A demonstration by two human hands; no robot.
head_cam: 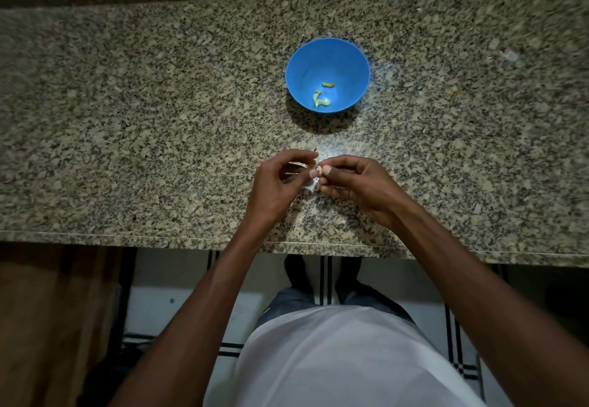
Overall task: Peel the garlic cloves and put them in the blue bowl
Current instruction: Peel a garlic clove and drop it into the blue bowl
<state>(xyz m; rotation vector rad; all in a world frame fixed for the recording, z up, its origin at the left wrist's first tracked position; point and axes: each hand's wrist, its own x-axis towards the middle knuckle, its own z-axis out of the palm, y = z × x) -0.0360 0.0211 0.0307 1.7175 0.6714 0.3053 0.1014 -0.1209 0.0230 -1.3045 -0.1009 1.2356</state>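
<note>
My left hand (277,180) and right hand (357,183) meet fingertip to fingertip over the speckled granite countertop (127,119), both curled and pinching one small pale garlic clove (314,173) between thumbs and forefingers. The clove is mostly hidden by my fingers; a scrap of thin whitish papery skin (310,186) shows just below it, and I cannot tell whether it hangs from the clove or lies on the stone. Farther from me, well apart from my hands, stands the round blue plastic bowl (350,59), upright, with a few yellowish peeled garlic pieces (322,99) lying in its bottom.
</note>
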